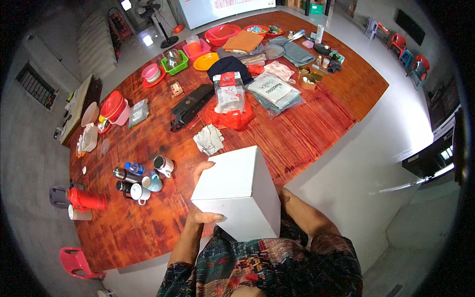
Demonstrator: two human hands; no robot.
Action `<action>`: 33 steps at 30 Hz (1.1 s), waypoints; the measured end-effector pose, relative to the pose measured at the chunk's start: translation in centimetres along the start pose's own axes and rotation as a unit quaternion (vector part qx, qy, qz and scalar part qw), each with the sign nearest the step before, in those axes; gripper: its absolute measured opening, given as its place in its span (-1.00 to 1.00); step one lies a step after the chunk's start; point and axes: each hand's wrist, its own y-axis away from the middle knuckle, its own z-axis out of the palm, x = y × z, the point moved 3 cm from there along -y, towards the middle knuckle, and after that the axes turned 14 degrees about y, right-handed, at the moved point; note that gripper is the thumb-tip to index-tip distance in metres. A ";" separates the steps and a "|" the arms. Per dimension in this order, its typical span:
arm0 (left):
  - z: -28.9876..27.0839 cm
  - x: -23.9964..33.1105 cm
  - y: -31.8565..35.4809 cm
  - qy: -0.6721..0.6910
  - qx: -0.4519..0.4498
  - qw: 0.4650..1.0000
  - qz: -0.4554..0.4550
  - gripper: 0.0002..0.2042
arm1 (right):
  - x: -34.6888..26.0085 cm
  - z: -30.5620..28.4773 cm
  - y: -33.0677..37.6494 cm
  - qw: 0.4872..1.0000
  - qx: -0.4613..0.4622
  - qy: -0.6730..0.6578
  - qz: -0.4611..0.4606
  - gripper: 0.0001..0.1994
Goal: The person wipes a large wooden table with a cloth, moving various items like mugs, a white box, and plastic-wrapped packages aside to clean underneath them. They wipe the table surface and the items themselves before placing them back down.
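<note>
A plain white box (237, 193) is held up close to my body, tilted, over the near edge of the table. My left hand (199, 210) grips it at its left side, the thumb pressed on the near face and the fingers reaching round the far edge. On the other side my right wrist (282, 192) meets the box, while the hand itself is hidden behind it. Just beyond the box lies a crumpled pale cloth (209, 140). Several mugs and bottles, among them a white mug (140, 193), stand to the left of my left hand.
The reddish wooden table (148, 237) bears a black bag (192, 107), a red plastic bag (232, 119), packaged clothing (274, 91), folded cloths and colored basins (222, 34). A red thermos (86, 199) stands at the left edge. A pink chair (79, 262) is at lower left.
</note>
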 end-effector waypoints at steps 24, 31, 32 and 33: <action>3.6 -1.8 1.1 -0.050 0.266 0.957 -0.106 0.22 | -4.3 0.9 6.8 0.886 0.265 0.253 -0.283 -0.54; 1.8 -1.5 0.5 0.074 0.227 0.969 -0.058 0.20 | -9.1 5.9 10.7 0.727 0.273 0.371 -0.509 -0.22; 1.9 -1.6 0.3 0.080 0.207 0.974 -0.047 0.20 | -9.4 6.4 10.8 0.708 0.257 0.359 -0.552 -0.24; 2.1 -1.7 0.0 0.083 0.189 0.978 -0.037 0.20 | -9.8 6.5 11.2 0.660 0.255 0.388 -0.591 -0.28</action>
